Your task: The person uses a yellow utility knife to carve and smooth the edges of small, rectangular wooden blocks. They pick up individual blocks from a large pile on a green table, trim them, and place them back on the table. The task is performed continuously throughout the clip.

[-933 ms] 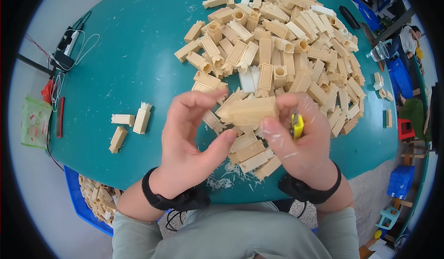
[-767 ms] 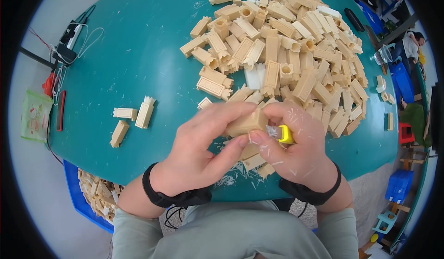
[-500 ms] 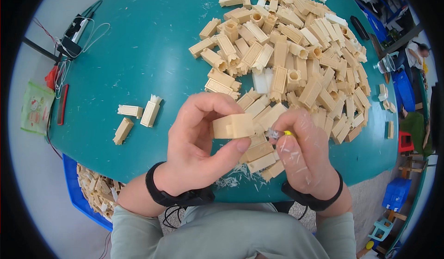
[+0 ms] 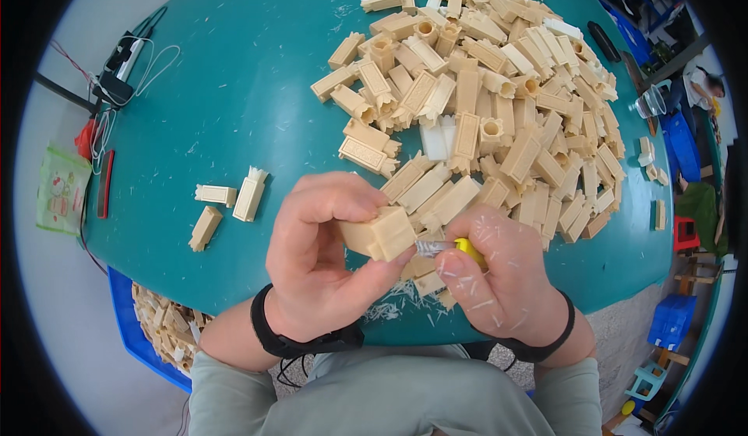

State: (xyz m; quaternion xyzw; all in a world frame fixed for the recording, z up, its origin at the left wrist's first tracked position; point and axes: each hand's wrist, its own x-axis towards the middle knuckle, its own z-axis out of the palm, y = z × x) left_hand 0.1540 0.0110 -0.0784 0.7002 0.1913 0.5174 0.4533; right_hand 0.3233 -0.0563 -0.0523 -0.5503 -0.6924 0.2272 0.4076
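My left hand [image 4: 323, 257] is closed around a beige rectangular block [image 4: 383, 235], its squared end turned to the right. Between the thumb and fingers of my right hand [image 4: 502, 276] is a utility knife [image 4: 466, 250] with a yellow handle. Its short metal blade points left at the block's end and lies close to my left thumb; whether it touches the block I cannot tell. Pale shavings cling to the blade and to my right thumb and fingers. Most of the knife's handle is hidden in my palm.
A large heap of similar beige blocks [image 4: 467, 109] covers the far right of the green table [image 4: 234, 101]. Several loose blocks [image 4: 249, 194] lie at left. Shavings [image 4: 386, 307] litter the near edge. A blue bin [image 4: 128, 331] of blocks stands lower left, a power strip [image 4: 128, 58] upper left.
My left hand has tilted the block and drawn it slightly left and nearer. The knife has come in closer to its end, with more of the yellow handle and blade showing.
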